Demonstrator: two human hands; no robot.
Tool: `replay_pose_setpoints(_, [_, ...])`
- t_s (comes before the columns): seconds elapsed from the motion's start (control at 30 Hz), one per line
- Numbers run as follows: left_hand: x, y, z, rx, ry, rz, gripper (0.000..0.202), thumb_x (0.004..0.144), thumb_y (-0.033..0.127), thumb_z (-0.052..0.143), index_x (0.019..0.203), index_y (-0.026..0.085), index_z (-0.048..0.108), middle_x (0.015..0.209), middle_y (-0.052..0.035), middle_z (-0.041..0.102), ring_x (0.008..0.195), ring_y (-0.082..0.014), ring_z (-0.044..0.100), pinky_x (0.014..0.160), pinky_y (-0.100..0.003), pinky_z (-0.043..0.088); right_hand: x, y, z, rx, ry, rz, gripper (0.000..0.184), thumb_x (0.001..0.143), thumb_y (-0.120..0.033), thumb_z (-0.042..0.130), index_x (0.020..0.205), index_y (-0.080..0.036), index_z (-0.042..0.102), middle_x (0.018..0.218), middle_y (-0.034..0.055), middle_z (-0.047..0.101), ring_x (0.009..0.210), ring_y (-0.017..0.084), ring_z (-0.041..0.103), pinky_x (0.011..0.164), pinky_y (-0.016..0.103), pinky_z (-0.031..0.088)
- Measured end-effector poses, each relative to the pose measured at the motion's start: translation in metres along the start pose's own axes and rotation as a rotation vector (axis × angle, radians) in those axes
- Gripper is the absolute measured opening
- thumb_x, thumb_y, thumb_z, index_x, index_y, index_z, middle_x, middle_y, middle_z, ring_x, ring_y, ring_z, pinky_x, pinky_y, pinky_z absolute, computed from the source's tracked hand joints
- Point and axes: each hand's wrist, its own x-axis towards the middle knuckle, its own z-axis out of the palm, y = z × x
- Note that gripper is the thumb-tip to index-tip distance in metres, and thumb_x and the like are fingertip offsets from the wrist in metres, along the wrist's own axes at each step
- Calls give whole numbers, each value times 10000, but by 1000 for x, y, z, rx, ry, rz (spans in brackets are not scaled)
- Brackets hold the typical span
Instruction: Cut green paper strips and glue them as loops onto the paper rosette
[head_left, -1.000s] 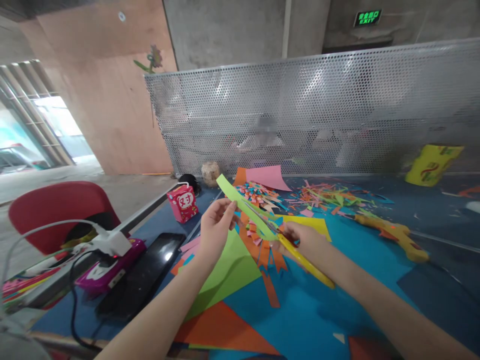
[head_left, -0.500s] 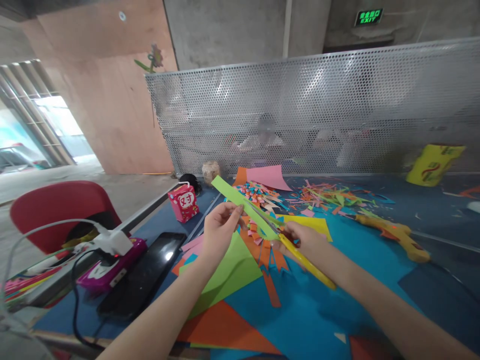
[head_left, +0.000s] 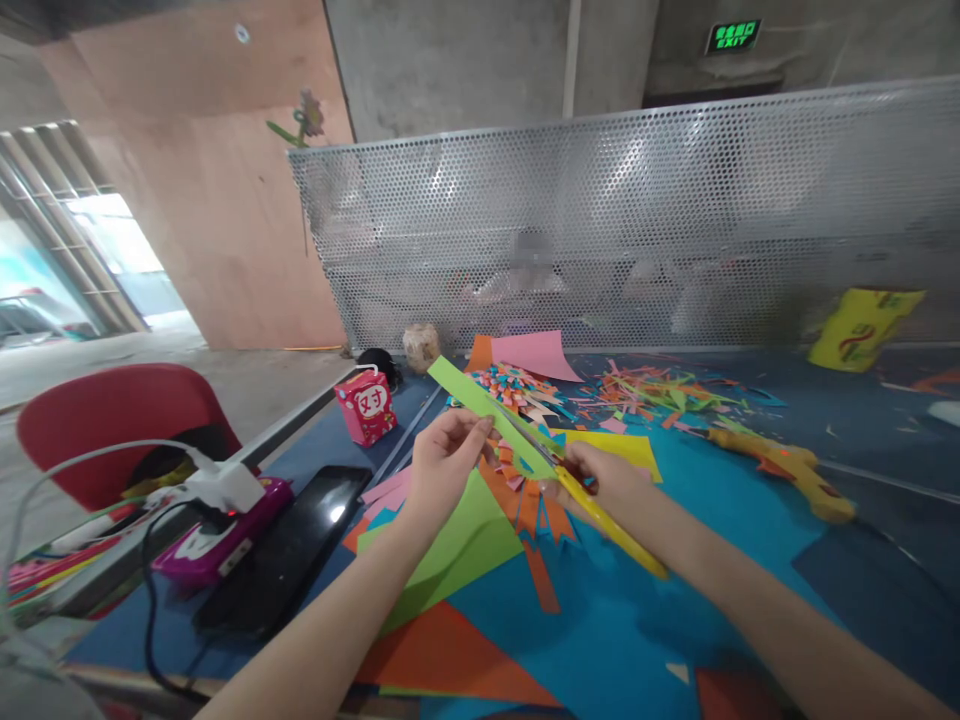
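Observation:
My left hand (head_left: 442, 465) pinches a long light-green paper strip (head_left: 469, 392) that slants up to the left above the table. My right hand (head_left: 600, 478) is closed on yellow-handled scissors (head_left: 611, 525), whose blades meet the strip's lower end beside the left thumb. Beneath both hands lie sheets of green (head_left: 450, 550), orange (head_left: 450, 660) and yellow paper (head_left: 622, 448) on a blue sheet (head_left: 637, 620).
Piles of coloured paper scraps (head_left: 525, 385) and a pink sheet (head_left: 536, 352) lie further back. A yellow glue gun (head_left: 787, 465) rests at right, a red carton (head_left: 366, 405), a black phone (head_left: 292, 545) and a purple device (head_left: 217, 535) at left. A perforated metal screen (head_left: 637, 200) closes the far side; a person sits behind it.
My left hand has slid a little right along the green strip toward the scissors. The strip's upper end has dropped slightly. The right hand has barely moved.

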Motion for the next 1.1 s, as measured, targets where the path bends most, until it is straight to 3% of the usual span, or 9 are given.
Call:
replay_pose_setpoints(0.47, [-2, 3, 1, 14, -58, -21, 194, 711, 294, 613, 618, 146, 530, 479, 31, 567, 406, -73, 520, 419, -184, 377, 2, 5, 4, 5, -8, -36, 265, 665, -400, 560, 641, -206, 381, 543, -66, 388, 473, 76, 342, 411, 194, 258])
replay_pose_setpoints(0.8, [-3, 3, 1, 22, -64, -23, 213, 706, 316, 619, 611, 154, 521, 432, 36, 554, 400, -87, 528, 426, -194, 389, 0, -12, -4, -30, 2, 53, 339, 635, -466, 563, 581, -206, 352, 517, -62, 378, 464, 78, 330, 417, 203, 249])
replay_pose_setpoints(1.1, [-5, 2, 3, 42, -163, -33, 214, 731, 317, 597, 624, 149, 518, 593, -5, 629, 433, -90, 560, 447, -206, 423, -1, -9, 0, 100, -12, -9, 314, 679, -452, 537, 619, -208, 349, 551, -60, 365, 488, 78, 320, 420, 201, 282])
